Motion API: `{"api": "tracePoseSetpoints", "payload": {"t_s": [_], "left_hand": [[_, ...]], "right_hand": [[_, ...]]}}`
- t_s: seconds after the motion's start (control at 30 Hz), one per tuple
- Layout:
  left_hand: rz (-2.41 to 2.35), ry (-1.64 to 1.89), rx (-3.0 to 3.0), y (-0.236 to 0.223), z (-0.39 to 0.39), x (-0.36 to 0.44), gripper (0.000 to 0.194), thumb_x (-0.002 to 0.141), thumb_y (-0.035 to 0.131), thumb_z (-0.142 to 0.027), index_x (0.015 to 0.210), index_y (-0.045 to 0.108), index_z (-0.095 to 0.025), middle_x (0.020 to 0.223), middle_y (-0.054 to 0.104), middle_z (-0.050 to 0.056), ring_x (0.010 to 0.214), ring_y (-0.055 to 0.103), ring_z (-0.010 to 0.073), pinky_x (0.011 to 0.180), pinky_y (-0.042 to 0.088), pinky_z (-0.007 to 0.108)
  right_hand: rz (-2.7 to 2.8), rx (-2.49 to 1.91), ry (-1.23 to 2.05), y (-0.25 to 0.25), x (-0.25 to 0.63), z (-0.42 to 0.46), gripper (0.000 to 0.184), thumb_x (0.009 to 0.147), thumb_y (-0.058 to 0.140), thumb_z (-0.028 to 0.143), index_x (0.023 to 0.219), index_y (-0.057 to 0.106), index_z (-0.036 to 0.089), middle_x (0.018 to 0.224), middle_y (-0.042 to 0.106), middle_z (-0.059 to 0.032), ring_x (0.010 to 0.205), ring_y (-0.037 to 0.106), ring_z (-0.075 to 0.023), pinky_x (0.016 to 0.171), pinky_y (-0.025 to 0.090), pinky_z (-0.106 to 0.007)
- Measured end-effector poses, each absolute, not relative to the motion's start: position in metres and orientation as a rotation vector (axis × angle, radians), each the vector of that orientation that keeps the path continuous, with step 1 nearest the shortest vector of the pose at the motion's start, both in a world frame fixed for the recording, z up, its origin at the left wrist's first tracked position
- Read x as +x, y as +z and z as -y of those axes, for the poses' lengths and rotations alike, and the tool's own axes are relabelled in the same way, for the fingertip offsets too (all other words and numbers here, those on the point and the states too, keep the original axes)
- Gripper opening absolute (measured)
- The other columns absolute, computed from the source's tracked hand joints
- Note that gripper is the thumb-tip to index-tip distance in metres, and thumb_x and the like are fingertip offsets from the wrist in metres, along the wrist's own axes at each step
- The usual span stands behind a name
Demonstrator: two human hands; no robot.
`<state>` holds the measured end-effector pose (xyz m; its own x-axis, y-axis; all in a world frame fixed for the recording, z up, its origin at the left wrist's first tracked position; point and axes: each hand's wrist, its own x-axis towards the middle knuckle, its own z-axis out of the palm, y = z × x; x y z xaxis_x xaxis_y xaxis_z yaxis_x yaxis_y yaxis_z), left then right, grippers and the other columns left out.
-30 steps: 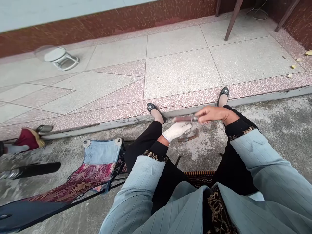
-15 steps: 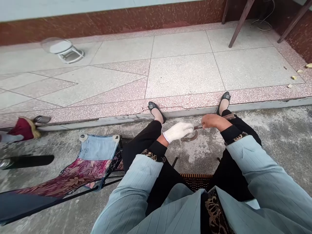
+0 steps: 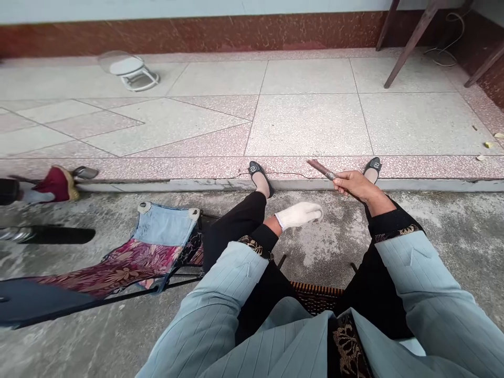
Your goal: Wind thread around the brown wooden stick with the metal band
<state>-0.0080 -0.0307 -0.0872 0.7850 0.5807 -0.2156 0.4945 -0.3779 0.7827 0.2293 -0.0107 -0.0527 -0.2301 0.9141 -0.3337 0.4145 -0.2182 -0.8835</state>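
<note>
My left hand (image 3: 301,214), in a white knit glove, is above the concrete between my knees. Its fingers are curled together; a small greyish edge shows at the fingertips, too little to name. My bare right hand (image 3: 352,185) is closed around a brown stick-like piece (image 3: 319,168) with silvery wire or a ribbed metal band wound round it near my thumb. Its rough far end points up and left, away from me. My fingers cover the rest of it. The hands are apart, the left lower and nearer to me.
A raised tiled step (image 3: 307,126) runs across, with my shoes on its edge. On the left are a fabric folding chair (image 3: 157,226), another person's red shoe (image 3: 59,184) and a white stool (image 3: 132,68). Wooden legs (image 3: 413,42) stand at the upper right.
My hands have moved apart. The right hand has turned the brown piece so its end points up-left. A curved piece seen below my left hand no longer shows. The view has shifted slightly.
</note>
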Motion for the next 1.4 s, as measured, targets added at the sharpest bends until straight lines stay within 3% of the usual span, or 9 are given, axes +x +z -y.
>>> {"api": "tracePoseSetpoints", "payload": {"t_s": [0.23, 0.37, 0.5, 0.67, 0.83, 0.93, 1.07, 1.23, 1.4], "left_hand": [[-0.835, 0.146, 2.150, -0.070, 0.028, -0.016, 0.031, 0.092, 0.043, -0.039, 0.093, 0.066, -0.018, 0.080, 0.065, 0.002, 0.075, 0.057, 0.0153, 0.070, 0.040, 0.024], [-1.058, 0.241, 2.198, -0.068, 0.015, -0.028, 0.032, 0.093, 0.040, -0.038, 0.097, 0.065, -0.017, 0.086, 0.065, 0.002, 0.080, 0.057, 0.0172, 0.074, 0.040, 0.026], [-1.072, 0.240, 2.125, -0.079, 0.015, -0.024, 0.032, 0.094, 0.039, -0.037, 0.094, 0.064, -0.016, 0.084, 0.065, 0.003, 0.077, 0.056, 0.0163, 0.070, 0.039, 0.025], [-0.863, 0.120, 2.084, -0.090, 0.029, -0.010, 0.033, 0.095, 0.038, -0.038, 0.088, 0.062, -0.016, 0.079, 0.061, 0.002, 0.072, 0.053, 0.0143, 0.067, 0.038, 0.023], [-0.689, 0.084, 2.166, -0.080, 0.029, -0.014, 0.030, 0.095, 0.041, -0.036, 0.089, 0.064, -0.018, 0.078, 0.061, 0.000, 0.071, 0.053, 0.0135, 0.067, 0.037, 0.022], [-0.853, 0.184, 2.155, -0.073, 0.020, -0.023, 0.031, 0.094, 0.041, -0.037, 0.092, 0.065, -0.017, 0.080, 0.063, 0.001, 0.073, 0.055, 0.0143, 0.068, 0.037, 0.023], [-1.033, 0.260, 2.080, -0.075, 0.013, -0.027, 0.031, 0.093, 0.041, -0.037, 0.094, 0.064, -0.016, 0.085, 0.064, 0.002, 0.076, 0.056, 0.0150, 0.070, 0.038, 0.024], [-0.868, 0.118, 1.961, -0.084, 0.023, -0.017, 0.035, 0.094, 0.038, -0.039, 0.091, 0.064, -0.015, 0.075, 0.062, 0.001, 0.064, 0.052, 0.0124, 0.062, 0.036, 0.023], [-0.661, -0.043, 2.105, -0.088, 0.030, -0.010, 0.031, 0.093, 0.043, -0.039, 0.087, 0.064, -0.017, 0.070, 0.055, 0.000, 0.062, 0.049, 0.0120, 0.060, 0.033, 0.023]], "right_hand": [[2.380, -2.108, 0.869, -0.054, 0.219, 0.011, 0.021, 0.087, 0.054, 0.031, 0.084, 0.069, 0.017, 0.083, 0.065, -0.0101, 0.072, 0.057, -0.0198, 0.061, 0.036, -0.029], [2.604, -1.753, 1.595, -0.050, 0.218, 0.019, 0.016, 0.081, 0.062, 0.030, 0.077, 0.072, 0.017, 0.065, 0.062, -0.0041, 0.059, 0.053, -0.0148, 0.056, 0.037, -0.027], [2.270, -1.008, 2.157, -0.040, 0.221, 0.025, 0.036, 0.078, 0.067, 0.044, 0.103, 0.072, 0.018, 0.072, 0.063, 0.0002, 0.060, 0.052, -0.0100, 0.058, 0.040, -0.023], [1.657, -1.337, 1.586, -0.046, 0.234, 0.016, 0.034, 0.083, 0.058, 0.047, 0.085, 0.064, 0.014, 0.069, 0.057, -0.0003, 0.056, 0.046, -0.0091, 0.053, 0.037, -0.022], [2.053, -1.932, 1.094, -0.059, 0.233, 0.008, 0.021, 0.083, 0.056, 0.034, 0.083, 0.067, 0.016, 0.070, 0.058, -0.0033, 0.062, 0.049, -0.0134, 0.054, 0.033, -0.025], [2.478, -1.811, 1.447, -0.056, 0.225, 0.014, 0.015, 0.080, 0.060, 0.027, 0.078, 0.069, 0.016, 0.069, 0.060, -0.0037, 0.062, 0.051, -0.0136, 0.055, 0.035, -0.025], [2.427, -1.086, 2.144, -0.045, 0.224, 0.023, 0.028, 0.081, 0.065, 0.040, 0.094, 0.073, 0.018, 0.072, 0.062, -0.0004, 0.062, 0.053, -0.0111, 0.058, 0.040, -0.023], [1.867, -1.288, 1.623, -0.048, 0.236, 0.015, 0.037, 0.085, 0.057, 0.047, 0.098, 0.069, 0.014, 0.076, 0.060, -0.0012, 0.061, 0.049, -0.0102, 0.057, 0.039, -0.023], [2.242, -1.869, 1.111, -0.065, 0.225, 0.010, 0.023, 0.087, 0.053, 0.033, 0.081, 0.067, 0.015, 0.070, 0.058, -0.0040, 0.064, 0.049, -0.0136, 0.057, 0.032, -0.026]]}}
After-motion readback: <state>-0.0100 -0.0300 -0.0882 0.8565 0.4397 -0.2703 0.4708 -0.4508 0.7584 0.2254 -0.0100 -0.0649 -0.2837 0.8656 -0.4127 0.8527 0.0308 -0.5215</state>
